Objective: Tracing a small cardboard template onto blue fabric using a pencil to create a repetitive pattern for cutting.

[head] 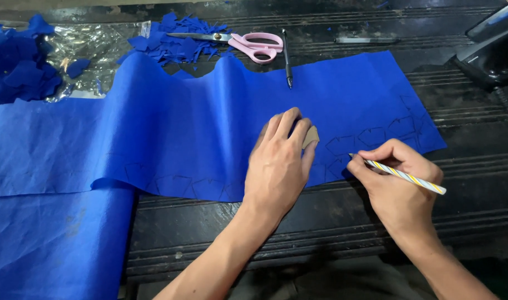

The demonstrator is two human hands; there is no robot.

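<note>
A long sheet of blue fabric (170, 128) lies across a dark work table (332, 216), with small outlined shapes drawn along its near edge. My left hand (279, 164) lies flat on the fabric, its fingers pressing down a small tan cardboard template (310, 136). My right hand (395, 178) holds a striped pencil (406, 178), with the tip touching the fabric just right of the template, beside several drawn outlines (376, 138).
Pink-handled scissors (248, 43) lie at the back beside a heap of blue scraps (179, 41). A black pen (287, 58) rests at the fabric's far edge. More blue pieces (18, 64) sit on clear plastic at the far left. A black object (495, 47) stands at the back right.
</note>
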